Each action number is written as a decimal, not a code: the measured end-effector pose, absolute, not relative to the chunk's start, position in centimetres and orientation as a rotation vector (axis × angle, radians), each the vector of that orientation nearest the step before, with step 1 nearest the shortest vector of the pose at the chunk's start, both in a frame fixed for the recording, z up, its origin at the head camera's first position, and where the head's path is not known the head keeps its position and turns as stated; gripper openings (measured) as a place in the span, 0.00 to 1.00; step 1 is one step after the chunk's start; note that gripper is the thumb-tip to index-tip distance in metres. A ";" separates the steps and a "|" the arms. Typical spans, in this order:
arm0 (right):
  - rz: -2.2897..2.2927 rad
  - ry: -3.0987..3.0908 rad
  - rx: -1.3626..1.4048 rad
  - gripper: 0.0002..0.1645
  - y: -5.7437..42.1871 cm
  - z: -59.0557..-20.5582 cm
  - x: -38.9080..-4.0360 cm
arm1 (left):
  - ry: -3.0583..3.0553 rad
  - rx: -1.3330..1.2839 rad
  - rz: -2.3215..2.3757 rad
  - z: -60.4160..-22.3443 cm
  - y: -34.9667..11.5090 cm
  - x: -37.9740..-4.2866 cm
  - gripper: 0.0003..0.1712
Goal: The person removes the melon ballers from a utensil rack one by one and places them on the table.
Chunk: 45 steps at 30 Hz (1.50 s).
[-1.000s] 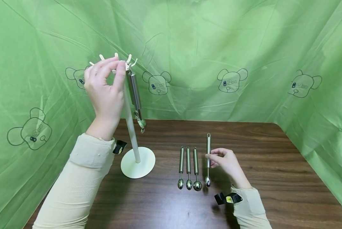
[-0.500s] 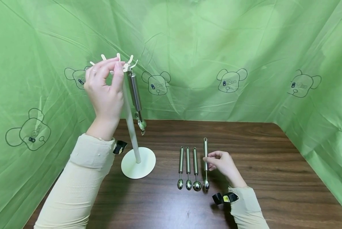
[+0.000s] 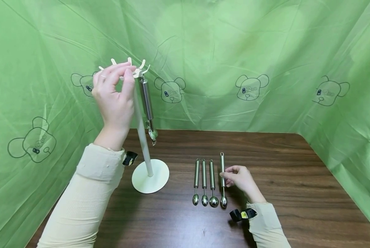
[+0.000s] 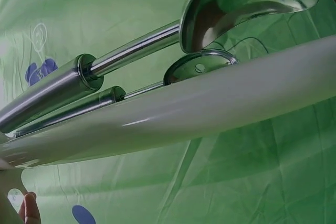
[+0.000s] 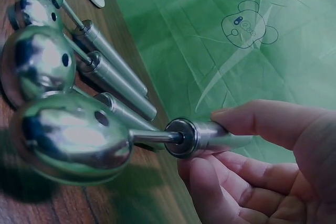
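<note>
In the head view my left hand (image 3: 114, 90) is raised at the top of a white hook stand (image 3: 143, 141), its thumb and fingers pinching the hooked head. Two steel melon ballers (image 3: 146, 100) hang from the hooks, just right of the pole; the left wrist view shows their bowls close to the pole (image 4: 199, 111). My right hand (image 3: 240, 177) pinches another melon baller (image 3: 222, 162) by its handle, bowl toward me. Its shiny bowl (image 5: 73, 137) fills the lower left of the right wrist view. Left of it, three similar melon ballers (image 3: 204, 179) lie side by side on the table.
The stand's round white base (image 3: 157, 184) rests on the dark wood table (image 3: 296, 193), left of the row. Green cloth (image 3: 209, 41) with bear drawings closes off the back and sides. A small black camera sits at each wrist.
My right hand has brought its melon baller slightly left and toward me, closer to the row and lower. The left hand keeps its hold, with the stand's head shifting slightly right.
</note>
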State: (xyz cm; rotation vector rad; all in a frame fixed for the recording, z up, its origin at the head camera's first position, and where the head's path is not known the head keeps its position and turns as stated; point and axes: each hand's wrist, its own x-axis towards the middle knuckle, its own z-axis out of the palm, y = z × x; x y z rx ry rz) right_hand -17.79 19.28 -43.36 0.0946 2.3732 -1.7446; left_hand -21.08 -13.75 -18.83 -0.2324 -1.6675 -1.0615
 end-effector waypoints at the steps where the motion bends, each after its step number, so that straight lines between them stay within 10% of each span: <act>1: -1.741 2.375 0.097 0.18 19.3 -43.5 -17.8 | -1.665 -0.233 -1.064 -18.8 -13.8 -21.1 0.13; 45: -1.429 2.572 0.273 0.12 18.4 -45.1 -17.8 | -1.607 -0.316 -1.253 -18.8 -14.5 -21.8 0.14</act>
